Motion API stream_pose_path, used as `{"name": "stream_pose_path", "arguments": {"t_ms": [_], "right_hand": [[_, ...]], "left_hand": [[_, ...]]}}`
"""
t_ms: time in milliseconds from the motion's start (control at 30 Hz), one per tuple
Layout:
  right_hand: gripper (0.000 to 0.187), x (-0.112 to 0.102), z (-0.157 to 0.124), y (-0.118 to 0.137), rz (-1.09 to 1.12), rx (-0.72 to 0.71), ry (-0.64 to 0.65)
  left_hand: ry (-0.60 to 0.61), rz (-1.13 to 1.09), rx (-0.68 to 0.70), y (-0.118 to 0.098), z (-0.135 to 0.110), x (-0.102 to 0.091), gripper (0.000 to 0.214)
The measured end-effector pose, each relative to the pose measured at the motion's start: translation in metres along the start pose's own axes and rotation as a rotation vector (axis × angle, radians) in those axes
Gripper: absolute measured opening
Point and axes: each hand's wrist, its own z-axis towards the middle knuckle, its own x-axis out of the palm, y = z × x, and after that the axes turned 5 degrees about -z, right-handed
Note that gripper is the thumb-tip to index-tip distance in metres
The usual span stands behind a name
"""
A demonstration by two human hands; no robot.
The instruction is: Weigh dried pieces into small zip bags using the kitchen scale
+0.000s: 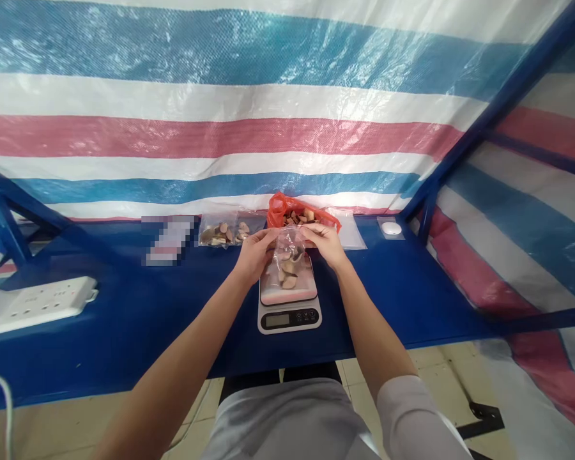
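Between my two hands a clear plastic bag [287, 259] hangs over a kitchen scale, with several pale brown-edged slices in its lower part. My left hand [259, 252] pinches the bag's upper left edge, and my right hand [326, 243] grips the upper right edge. Beneath it the white digital kitchen scale [290, 316] has a pinkish, shiny weighing plate and a small display. Whether the bag's bottom rests on the plate I cannot tell. Just behind my hands an open red plastic bag [278, 207] holds more brown slices [299, 217].
Filled clear bags [217, 235] lie left of the red bag. White sheets or empty bags [352, 231] lie right of it. Farther right is a small packet with a white disc [391, 228]. A power strip [52, 297] sits at left on the blue table [138, 319]. Striped sheeting hangs behind.
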Motion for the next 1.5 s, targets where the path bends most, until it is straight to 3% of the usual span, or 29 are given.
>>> {"name": "stream_pose_path", "arguments": {"t_ms": [100, 300, 567, 733, 1033, 1500], "right_hand": [[0.043, -0.003, -0.001, -0.001, 0.014, 0.001, 0.008], [0.039, -0.006, -0.003, -0.004, -0.003, 0.012, -0.013], [0.038, 0.001, -0.006, -0.008, 0.016, 0.036, -0.072], [0.034, 0.004, -0.009, -0.006, 0.005, -0.014, -0.096], [0.04, 0.004, -0.01, -0.01, 0.019, 0.006, -0.151], [0.042, 0.004, -0.015, -0.005, 0.031, 0.052, -0.138]], "left_hand": [[-0.019, 0.05, 0.025, -0.003, 0.008, -0.005, 0.044], [0.061, 0.121, 0.138, -0.01, 0.022, -0.017, 0.041], [0.091, -0.001, 0.187, -0.002, 0.024, -0.013, 0.037], [0.125, 0.034, 0.133, 0.003, 0.021, -0.021, 0.031], [0.074, 0.066, 0.051, 0.002, 0.014, -0.025, 0.033], [0.032, 0.077, 0.118, 0.004, 0.017, -0.032, 0.037]]}}
